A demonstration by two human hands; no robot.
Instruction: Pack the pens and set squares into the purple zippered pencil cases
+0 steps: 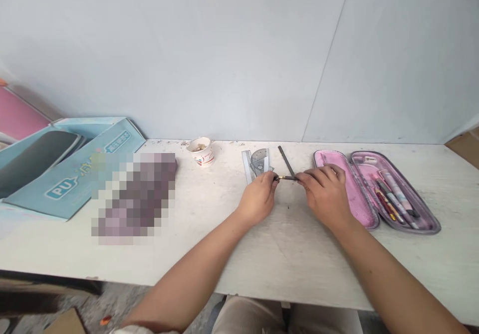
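Between my hands lies a thin dark pen- or pencil-like stick [287,177] with a gold-coloured part near its left end. My left hand [259,197] pinches that left end, and its fingertips hide what is there. The other end is in the closed fingers of my right hand [325,194]. Just behind the stick, a slim dark pen or pencil [286,159] rests on the table. Clear rulers and a protractor [258,160] lie beyond my left hand, partly covered by it.
An open pink pencil case [396,189] with several pens and pencils lies at the right. A paper cup [201,152] with bits inside stands near the wall [224,65]. To the left are a blurred purple object [136,199] and a blue box [75,174] on the white table [209,254].
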